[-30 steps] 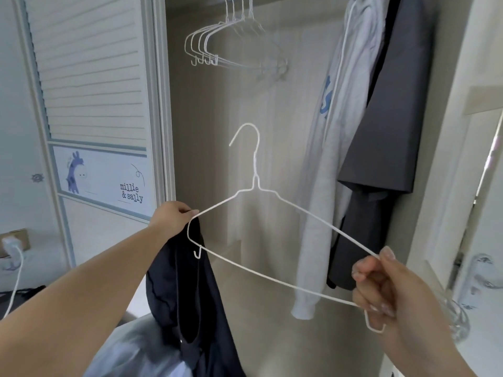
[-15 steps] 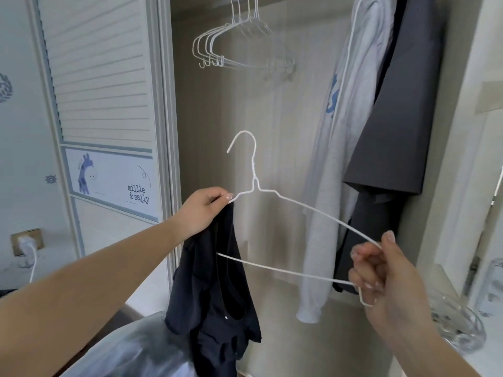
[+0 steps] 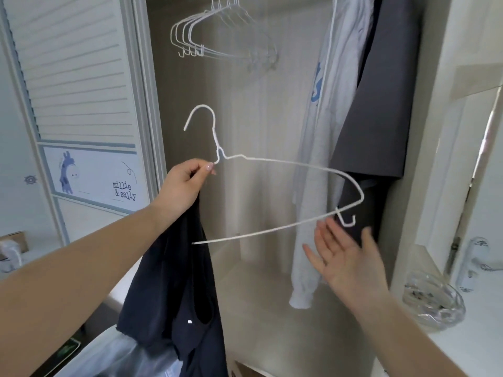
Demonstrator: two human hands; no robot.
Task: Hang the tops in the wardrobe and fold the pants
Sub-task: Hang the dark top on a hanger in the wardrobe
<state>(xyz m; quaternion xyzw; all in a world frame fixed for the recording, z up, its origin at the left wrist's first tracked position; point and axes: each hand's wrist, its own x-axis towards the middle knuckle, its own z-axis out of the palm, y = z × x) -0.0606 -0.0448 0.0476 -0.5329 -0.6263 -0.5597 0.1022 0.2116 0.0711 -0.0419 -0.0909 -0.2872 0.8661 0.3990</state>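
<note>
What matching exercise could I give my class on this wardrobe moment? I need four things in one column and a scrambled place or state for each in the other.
Things:
1. white wire hanger
2. dark top
3. right hand
4. spare hangers

States:
A. open, fingers spread, holding nothing
B. hanging bare at the wardrobe's top
C. pinched near its neck by the left hand
D. draped below the left hand, one end of the hanger inside it

Pairs: 1-C, 2-D, 3-A, 4-B
</note>
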